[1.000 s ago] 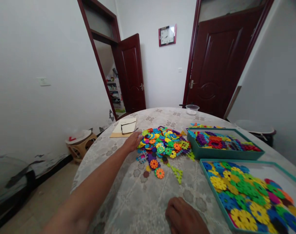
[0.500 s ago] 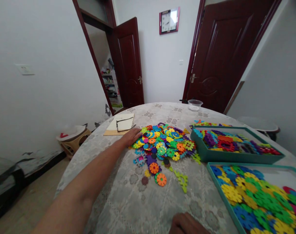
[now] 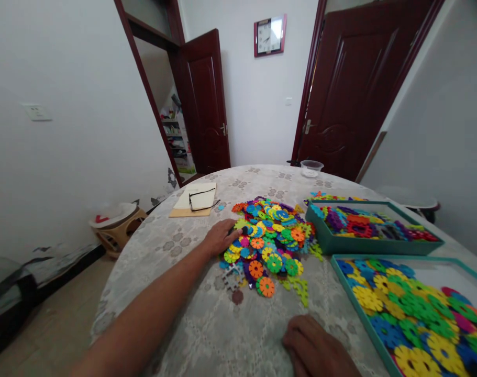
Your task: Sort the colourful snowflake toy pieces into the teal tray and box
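My left hand [image 3: 222,237] reaches forward and rests against the left side of a heaped pile of plastic snowflake discs [image 3: 267,238] in many colours. Its fingers lie stretched over the edge pieces, and a dark disc [image 3: 244,230] shows by the fingertips. In front of the pile lie an orange disc [image 3: 266,287], a grey square interlocking piece [image 3: 233,277], a brown disc [image 3: 237,297] and a lime triangular piece [image 3: 301,290]. Close to me, my right hand [image 3: 317,348] rests on the tablecloth with its fingers curled in; nothing shows in it.
Right of the pile stands a teal box [image 3: 374,246] of mixed pieces. Nearer is a teal-rimmed tray [image 3: 364,324] of flower discs. Black glasses [image 3: 202,209] lie on paper [image 3: 183,201] at the left. A clear plastic bowl [image 3: 312,168] sits at the far edge.
My left hand has moved right and towards me, shifting the pile's left side and front pieces along with it. My right hand has come further forward into view.
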Demonstrator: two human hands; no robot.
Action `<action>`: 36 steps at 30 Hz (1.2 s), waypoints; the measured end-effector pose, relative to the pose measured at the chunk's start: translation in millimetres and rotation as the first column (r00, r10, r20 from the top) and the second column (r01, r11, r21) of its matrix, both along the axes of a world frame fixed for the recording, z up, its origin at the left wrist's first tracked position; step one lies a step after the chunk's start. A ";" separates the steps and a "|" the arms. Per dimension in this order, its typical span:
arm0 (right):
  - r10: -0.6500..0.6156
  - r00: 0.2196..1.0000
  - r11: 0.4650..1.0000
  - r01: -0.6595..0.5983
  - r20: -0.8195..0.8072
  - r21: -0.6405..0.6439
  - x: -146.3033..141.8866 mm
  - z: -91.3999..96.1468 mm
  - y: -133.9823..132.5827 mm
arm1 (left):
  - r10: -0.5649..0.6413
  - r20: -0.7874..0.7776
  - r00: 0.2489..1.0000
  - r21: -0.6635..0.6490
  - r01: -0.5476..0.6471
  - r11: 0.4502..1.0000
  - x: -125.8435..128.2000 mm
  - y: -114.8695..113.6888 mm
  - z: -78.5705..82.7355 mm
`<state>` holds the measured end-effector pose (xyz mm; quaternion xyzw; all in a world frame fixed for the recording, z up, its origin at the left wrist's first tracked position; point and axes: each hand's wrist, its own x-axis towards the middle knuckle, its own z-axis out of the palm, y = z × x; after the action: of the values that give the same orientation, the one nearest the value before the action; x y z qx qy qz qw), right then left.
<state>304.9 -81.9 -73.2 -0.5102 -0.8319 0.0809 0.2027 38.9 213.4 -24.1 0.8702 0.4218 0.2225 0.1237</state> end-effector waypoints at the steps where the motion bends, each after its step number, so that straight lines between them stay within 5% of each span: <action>1: -0.019 1.000 0.997 0.019 -0.010 0.073 0.7 4.3 0.5 | 0.023 0.002 1.000 0.007 -0.023 1.000 3.4 -11.8 0.2; 6: -0.080 0.996 0.926 0.093 -0.050 0.365 -0.7 16.0 0.0 | 0.132 -0.022 0.991 0.042 -0.131 0.990 23.9 -69.5 1.4; 12: -0.188 0.979 0.933 0.203 -0.079 0.297 -6.1 20.4 -2.7 | 0.260 0.117 0.958 -0.002 -0.262 0.965 46.8 -122.4 -4.6; 17: -0.238 0.966 0.921 0.259 -0.105 0.290 -5.1 22.3 0.8 | 0.272 0.290 0.918 -0.117 -0.249 0.962 61.8 -159.4 -15.4; 27: -0.231 0.959 0.911 0.273 -0.166 0.310 2.3 16.3 7.0 | 0.346 0.425 0.836 -0.216 -0.278 0.936 64.9 -186.4 0.7; 32: -0.268 0.929 0.896 0.338 -0.257 0.289 14.2 13.5 14.5 | 0.219 0.451 0.865 0.000 -0.245 0.970 50.3 -195.5 3.0; 36: -0.260 0.910 0.915 0.339 -0.322 0.219 20.6 17.4 14.9 | -0.008 0.288 0.958 0.152 -0.037 0.988 32.4 -198.5 12.1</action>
<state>325.4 -67.0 -55.7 -0.5832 -0.7077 0.0071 0.3987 71.3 14.9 -12.0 0.8326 0.3870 0.3797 0.1136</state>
